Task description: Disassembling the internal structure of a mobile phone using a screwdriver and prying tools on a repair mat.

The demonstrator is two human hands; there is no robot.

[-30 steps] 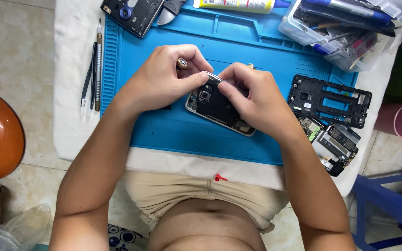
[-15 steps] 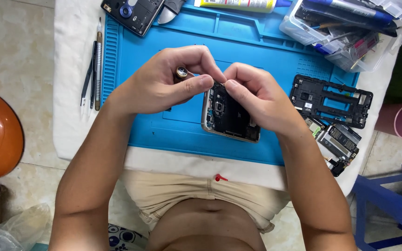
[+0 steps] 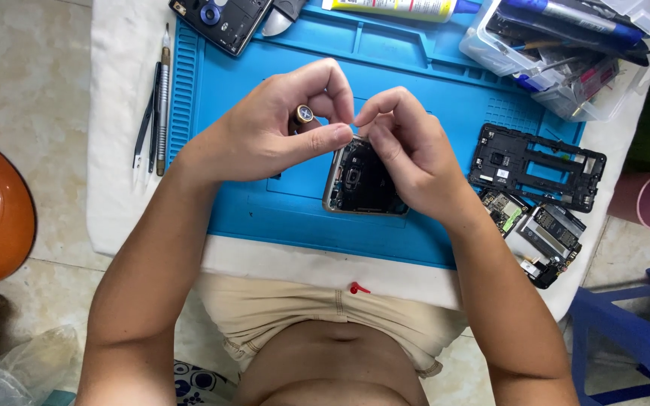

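Blue repair mat (image 3: 445, 83): left hand (image 3: 265, 131) grips screwdriver (image 3: 304, 115); right hand (image 3: 408, 154) pinches closed above opened phone (image 3: 362, 184). Best keep driver vertical.

The opened phone (image 3: 362, 180) lies mid-mat (image 3: 265, 203). Left of the mat lie tweezers (image 3: 145, 120) and a screwdriver (image 3: 164, 98); right of the phone a frame (image 3: 537, 167), and behind that frame a parts box (image 3: 566, 53).
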